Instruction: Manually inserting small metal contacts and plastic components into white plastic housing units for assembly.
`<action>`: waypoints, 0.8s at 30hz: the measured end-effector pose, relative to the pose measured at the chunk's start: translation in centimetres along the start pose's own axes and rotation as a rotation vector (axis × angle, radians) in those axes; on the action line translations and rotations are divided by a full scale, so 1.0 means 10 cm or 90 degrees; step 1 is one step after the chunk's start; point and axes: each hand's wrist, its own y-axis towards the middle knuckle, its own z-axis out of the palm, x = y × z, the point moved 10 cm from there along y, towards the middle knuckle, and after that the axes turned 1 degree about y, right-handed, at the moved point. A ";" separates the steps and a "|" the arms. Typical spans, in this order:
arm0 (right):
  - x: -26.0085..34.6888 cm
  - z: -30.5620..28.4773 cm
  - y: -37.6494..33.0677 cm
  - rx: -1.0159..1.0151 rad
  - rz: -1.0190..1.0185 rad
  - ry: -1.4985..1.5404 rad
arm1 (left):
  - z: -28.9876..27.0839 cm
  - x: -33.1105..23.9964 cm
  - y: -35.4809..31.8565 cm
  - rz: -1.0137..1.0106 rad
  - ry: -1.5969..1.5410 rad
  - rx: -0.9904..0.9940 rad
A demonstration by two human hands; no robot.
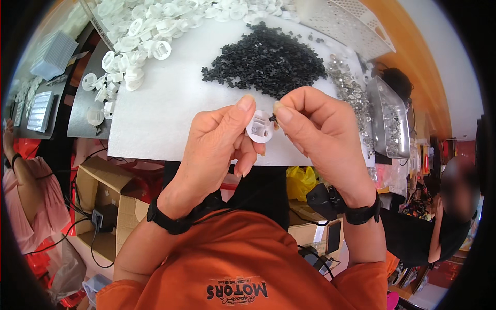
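Observation:
Between the thumb and fingers of my left hand [217, 137] is a round white plastic part [260, 127] with slots in its face. My right hand [323, 132] pinches a small black plastic piece [273, 118] right at the upper right edge of the white part; whether it sits in a slot I cannot tell. Just beyond my hands, a heap of small black pieces [263, 59] lies on the white foam board [155, 121]. Many more round white parts [161, 50] are piled at the far left.
Small shiny metal pieces [351, 88] lie along the board's right side, beside a clear tray [390, 119] holding more. A perforated white basket [356, 26] stands at the far right. An open cardboard box [101, 206] is below left. Other people are at both sides.

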 end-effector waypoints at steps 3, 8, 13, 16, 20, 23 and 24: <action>0.02 0.05 0.02 -0.011 -0.070 -0.024 | 0.00 0.01 0.00 -0.006 -0.013 0.000; 0.05 0.09 0.03 -0.034 -0.098 -0.050 | -0.02 0.03 0.01 -0.011 -0.021 0.002; 0.20 0.12 -0.01 -0.070 -0.240 -0.205 | -0.01 0.01 0.01 -0.013 -0.010 -0.004; 0.31 0.16 -0.04 -0.077 -0.307 -0.308 | -0.01 0.00 0.01 -0.016 0.001 -0.010; 0.36 0.20 -0.06 -0.086 -0.354 -0.351 | -0.03 0.00 0.02 0.001 0.006 -0.014; 0.42 0.26 -0.11 -0.086 -0.437 -0.405 | -0.01 -0.02 0.00 -0.006 0.002 -0.012; 0.38 0.23 -0.09 -0.077 -0.420 -0.346 | -0.01 -0.01 0.00 -0.006 0.002 -0.012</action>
